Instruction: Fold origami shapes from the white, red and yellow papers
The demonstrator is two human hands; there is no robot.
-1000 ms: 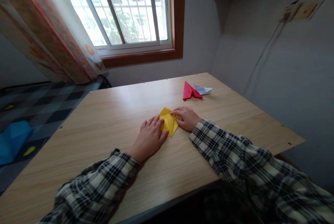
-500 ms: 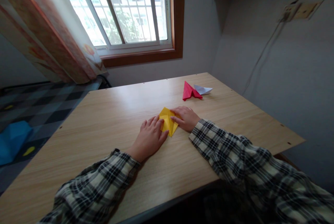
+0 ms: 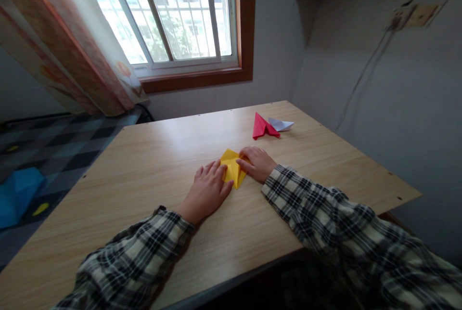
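Yellow folded paper (image 3: 232, 169) partly hidden under left hand (image 3: 206, 190) flat, right hand (image 3: 257, 163) fingers pinching.

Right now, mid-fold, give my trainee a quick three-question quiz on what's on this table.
1. True or false: the left hand lies flat on the wooden table, with its fingers on the edge of the yellow folded paper.
2. Which hand touches the yellow folded paper on the side nearer the red folded paper? A) left hand B) right hand C) neither
3. Fill in: just beyond the red folded paper, toward the wall, lies a ____ folded paper.

Key: 1 true; 2 B; 3 white.
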